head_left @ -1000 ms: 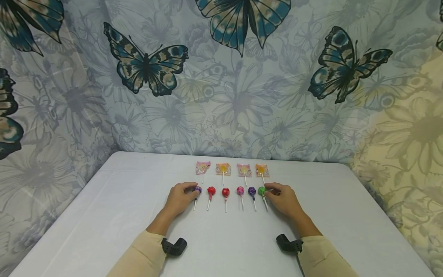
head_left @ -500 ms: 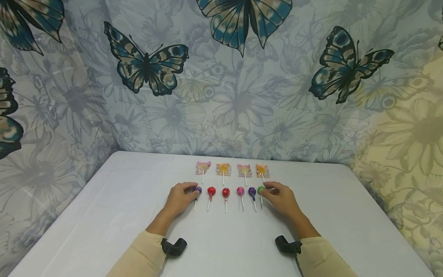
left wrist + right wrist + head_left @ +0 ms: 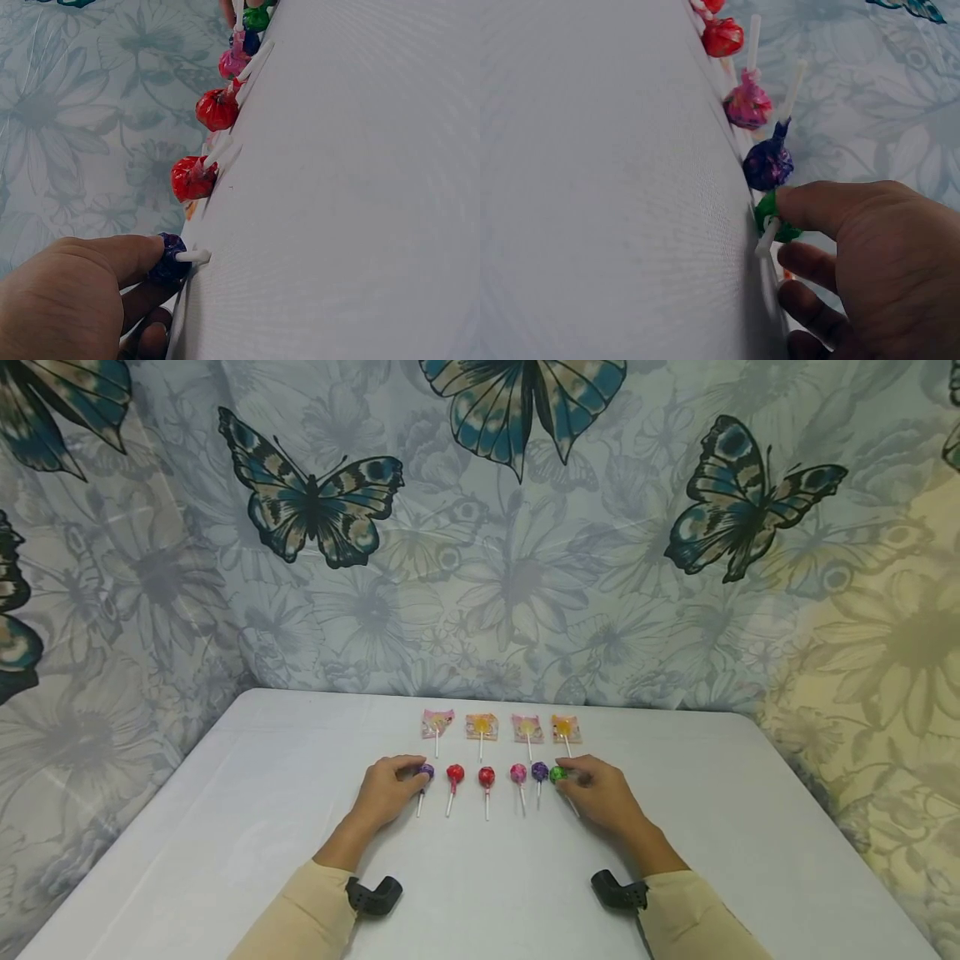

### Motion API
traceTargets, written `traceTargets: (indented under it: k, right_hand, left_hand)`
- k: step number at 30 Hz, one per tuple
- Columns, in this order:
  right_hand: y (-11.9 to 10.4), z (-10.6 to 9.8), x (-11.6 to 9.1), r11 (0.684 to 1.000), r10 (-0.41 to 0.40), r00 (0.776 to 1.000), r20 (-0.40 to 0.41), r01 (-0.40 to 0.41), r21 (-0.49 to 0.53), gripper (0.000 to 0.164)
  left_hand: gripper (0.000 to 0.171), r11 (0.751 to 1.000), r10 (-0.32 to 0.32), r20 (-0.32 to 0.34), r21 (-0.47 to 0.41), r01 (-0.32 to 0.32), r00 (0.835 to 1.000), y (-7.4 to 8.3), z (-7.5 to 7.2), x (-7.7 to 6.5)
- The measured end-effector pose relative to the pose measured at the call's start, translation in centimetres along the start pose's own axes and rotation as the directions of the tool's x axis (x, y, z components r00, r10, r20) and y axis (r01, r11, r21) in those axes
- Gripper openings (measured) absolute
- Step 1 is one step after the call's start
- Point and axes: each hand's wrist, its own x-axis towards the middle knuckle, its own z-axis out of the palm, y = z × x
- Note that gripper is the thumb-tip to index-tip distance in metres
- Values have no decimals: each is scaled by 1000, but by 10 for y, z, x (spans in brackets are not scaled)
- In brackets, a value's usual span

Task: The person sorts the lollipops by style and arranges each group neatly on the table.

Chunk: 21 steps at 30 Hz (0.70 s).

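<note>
At the left end of the front row my left hand [image 3: 383, 791] pinches the head of a purple lollipop [image 3: 169, 259] between thumb and fingers. My right hand [image 3: 602, 792] pinches a green lollipop [image 3: 767, 214] by its head at the row's right end. Close beside the green one lies another purple lollipop [image 3: 769, 163]. Further along the row are a pink lollipop [image 3: 518, 773] and two red ones, a middle red lollipop [image 3: 487, 777] and a left red lollipop [image 3: 455, 774]. Their white sticks point toward me.
Behind them, a second row holds flat lollipops in clear wrappers: a pink-wrapped one [image 3: 437, 723], an orange-wrapped one [image 3: 482, 727], another pink [image 3: 528, 728] and another orange [image 3: 566, 728]. All lie on a white table [image 3: 480, 877] before a butterfly-patterned backdrop [image 3: 517, 577].
My right hand has shifted slightly left with the green lollipop, bringing it closer to the neighbouring purple one, which has also moved a little left. The left hand stays on its purple lollipop.
</note>
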Motion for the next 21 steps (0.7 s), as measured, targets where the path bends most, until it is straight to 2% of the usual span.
traceTargets:
  k: [3,6,12,21]
  right_hand:
    - [-1,3,1,1000,-9,1000,-1,9,-19,29]
    - [-3,3,1,998,17,1000,-22,-19,-55,28]
    - [-5,2,1,994,88,995,-38,-91,-68,31]
    - [-4,1,2,991,116,993,-33,-118,-70,36]
  left_hand:
    - [29,1000,3,-4,7,-3,1000,-2,-2,0]
    - [29,1000,5,-4,1,-5,1000,-3,-3,0]
    - [28,1000,7,-6,-10,-7,1000,-4,-3,-1]
    - [29,1000,-4,0,-19,4,1000,-2,-2,1]
